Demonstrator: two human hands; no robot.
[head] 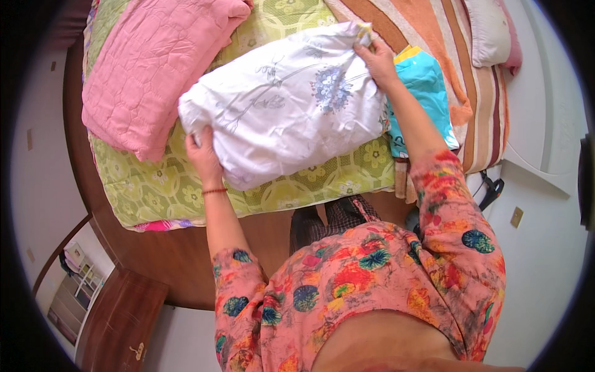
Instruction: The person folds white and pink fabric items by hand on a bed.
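Observation:
A white cloth bundle with a blue and grey flower print point(283, 107) lies across the bed in front of me. My left hand point(203, 153) grips its lower left end, thumb on top; a thin red bead bracelet circles that wrist. At the upper right corner, my right hand point(379, 63) pinches the fabric, where a bit of yellow shows. Folded turquoise cloth point(420, 100) with a yellow edge lies just right of the bundle, partly behind my right forearm. To the left is a folded pink quilt point(144, 74).
The bed has a green flowered cover point(160, 190). A striped brown and orange blanket point(483, 116) and a pillow point(487, 32) occupy its right side. A wooden door point(123, 321) stands at lower left, and a black-handled object point(491, 193) is beside the bed at right.

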